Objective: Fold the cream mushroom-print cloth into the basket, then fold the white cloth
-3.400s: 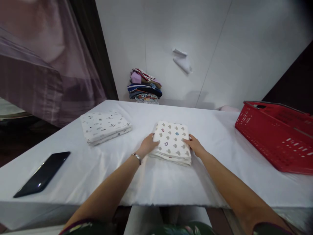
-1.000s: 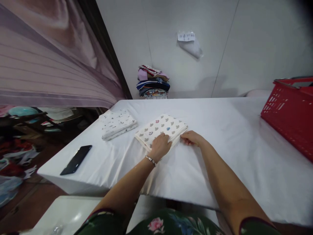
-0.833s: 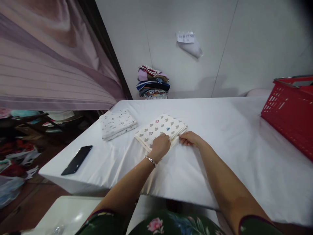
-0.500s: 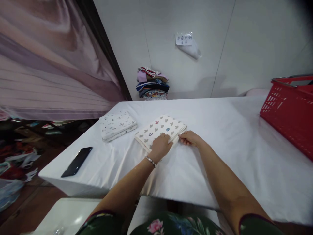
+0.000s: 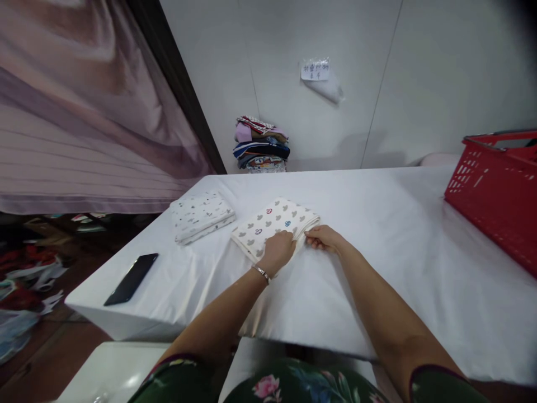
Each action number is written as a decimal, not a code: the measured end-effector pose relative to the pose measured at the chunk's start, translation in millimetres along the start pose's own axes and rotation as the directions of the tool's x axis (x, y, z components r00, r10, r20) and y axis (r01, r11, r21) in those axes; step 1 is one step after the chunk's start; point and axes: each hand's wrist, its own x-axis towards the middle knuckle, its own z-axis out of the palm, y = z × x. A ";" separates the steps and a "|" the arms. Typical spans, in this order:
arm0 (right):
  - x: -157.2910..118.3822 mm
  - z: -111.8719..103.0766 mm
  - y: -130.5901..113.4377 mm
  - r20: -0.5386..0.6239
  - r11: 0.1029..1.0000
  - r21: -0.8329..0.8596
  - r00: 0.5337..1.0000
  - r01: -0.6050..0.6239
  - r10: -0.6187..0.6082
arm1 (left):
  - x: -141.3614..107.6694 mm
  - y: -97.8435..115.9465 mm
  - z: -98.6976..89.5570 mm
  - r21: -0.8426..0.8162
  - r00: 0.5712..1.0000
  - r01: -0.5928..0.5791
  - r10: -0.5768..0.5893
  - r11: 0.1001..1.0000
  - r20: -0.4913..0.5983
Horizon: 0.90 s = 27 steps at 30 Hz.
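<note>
A folded cream cloth with grey, red and blue prints (image 5: pixel 268 224) lies flat on the white-covered table (image 5: pixel 377 224). My left hand (image 5: pixel 277 249) rests on its near edge, with its fingers curled round the folded layers. At the cloth's right corner, my right hand (image 5: pixel 323 237) pinches the edge between thumb and fingers. Another folded white cloth with small dark prints (image 5: pixel 201 215) lies to the left, apart from my hands.
A black phone (image 5: pixel 131 279) lies near the table's left edge. On the right stands a red basket (image 5: pixel 499 190). A stack of folded clothes (image 5: pixel 262 145) is against the wall beyond the far edge. A pink curtain (image 5: pixel 84 101) hangs at the left.
The fingers of my left hand have drawn in and curled more at the cloth's near edge. My right hand keeps its pinch at the corner, almost unmoved.
</note>
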 end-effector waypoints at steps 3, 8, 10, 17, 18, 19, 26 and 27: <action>1.3 0.1 1.4 -0.016 1.000 0.004 1.000 0.026 -0.026 | -0.7 3.5 -0.6 -0.005 1.000 0.002 -0.001 1.000 0.013; 4.7 -3.0 5.0 0.008 0.997 0.042 0.998 0.066 -0.066 | 5.5 4.6 -0.8 -0.061 0.999 0.043 -0.041 0.997 0.022; 6.2 -5.6 6.8 0.035 0.996 0.049 0.997 0.071 -0.073 | 9.4 3.1 -1.6 -0.091 0.997 0.071 -0.068 0.993 0.039; 8.3 -11.2 10.4 0.115 0.999 -0.040 0.993 -0.009 0.014 | 13.3 -2.6 -7.3 -0.134 0.988 0.135 -0.124 0.982 0.088; 8.3 -11.0 10.5 0.117 0.999 -0.042 0.993 -0.009 0.014 | 12.4 -2.6 -7.1 -0.129 0.989 0.133 -0.123 0.983 0.079; 8.2 -10.7 10.4 0.115 0.999 -0.041 0.993 -0.008 0.013 | 11.4 -2.5 -6.4 -0.122 0.990 0.130 -0.122 0.984 0.069; 5.4 -5.6 6.8 0.088 1.000 0.000 0.996 -0.010 0.010 | 5.1 2.7 1.8 -0.041 0.999 0.036 -0.036 0.999 -0.009; 5.0 -4.6 6.1 0.082 1.000 0.010 0.997 -0.003 0.002 | 4.5 3.7 2.3 -0.033 1.000 0.027 -0.027 0.999 -0.012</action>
